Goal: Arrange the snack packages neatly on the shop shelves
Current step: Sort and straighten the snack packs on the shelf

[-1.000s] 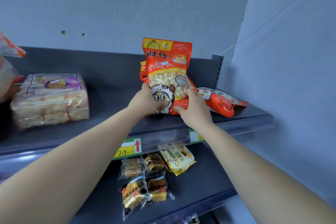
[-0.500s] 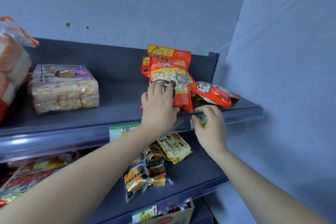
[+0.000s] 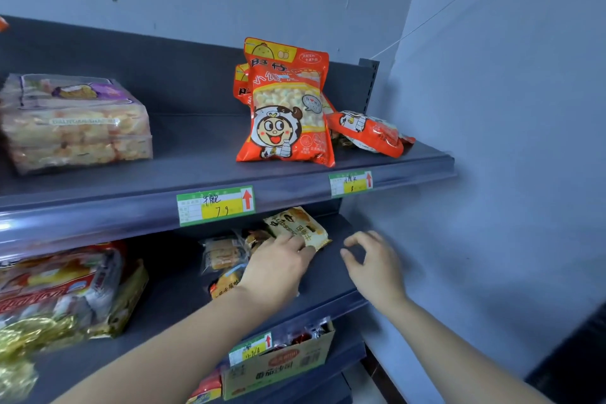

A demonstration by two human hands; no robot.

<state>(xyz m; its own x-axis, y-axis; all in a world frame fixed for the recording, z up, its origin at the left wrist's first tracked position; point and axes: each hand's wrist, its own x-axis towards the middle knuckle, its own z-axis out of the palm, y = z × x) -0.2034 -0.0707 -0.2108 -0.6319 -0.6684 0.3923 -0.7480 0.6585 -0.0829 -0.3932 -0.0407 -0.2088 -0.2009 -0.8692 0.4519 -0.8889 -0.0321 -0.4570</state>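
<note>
Head view: dark grey metal shelves (image 3: 196,154) line the wall. On the upper one a red-orange puffed-snack bag with a cartoon face (image 3: 288,108) stands upright. A beige croissant packet (image 3: 301,226) lies on the middle shelf, and the left hand (image 3: 278,267) lays fairly straight fingers on its near edge. Just beside it, the right hand (image 3: 373,262) hovers, loosely curled, holding nothing.
</note>
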